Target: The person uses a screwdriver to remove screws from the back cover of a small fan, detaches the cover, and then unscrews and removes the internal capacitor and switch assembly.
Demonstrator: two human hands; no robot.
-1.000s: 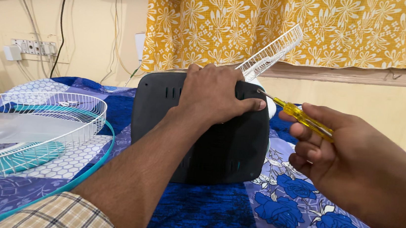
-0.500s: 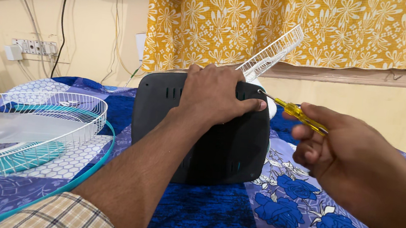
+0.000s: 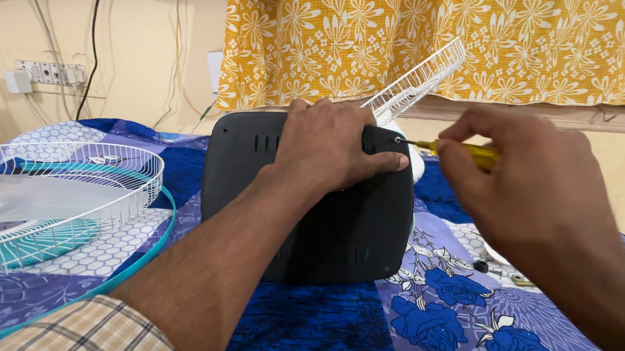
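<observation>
1. Right hand [image 3: 525,184], nearest at 3 o'clock, closed around a yellow-handled screwdriver [image 3: 456,150], tip set on a screw at the housing's upper right corner.
2. Left hand [image 3: 331,143], at centre, clamped over the top edge of the dark plastic housing [image 3: 307,228].
3. Housing upright on the blue floral bedsheet [image 3: 459,319], between both hands.
4. White wire guard [image 3: 44,188] at 9 o'clock; yellow curtain [image 3: 493,40] at 12.

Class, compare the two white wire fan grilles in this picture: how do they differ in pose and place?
The left grille lies flat on the patterned bedsheet, wholly in view, over a teal ring. The rear grille stands tilted behind the dark base that the left hand grips, so it is mostly hidden. Both are white wire.
</observation>
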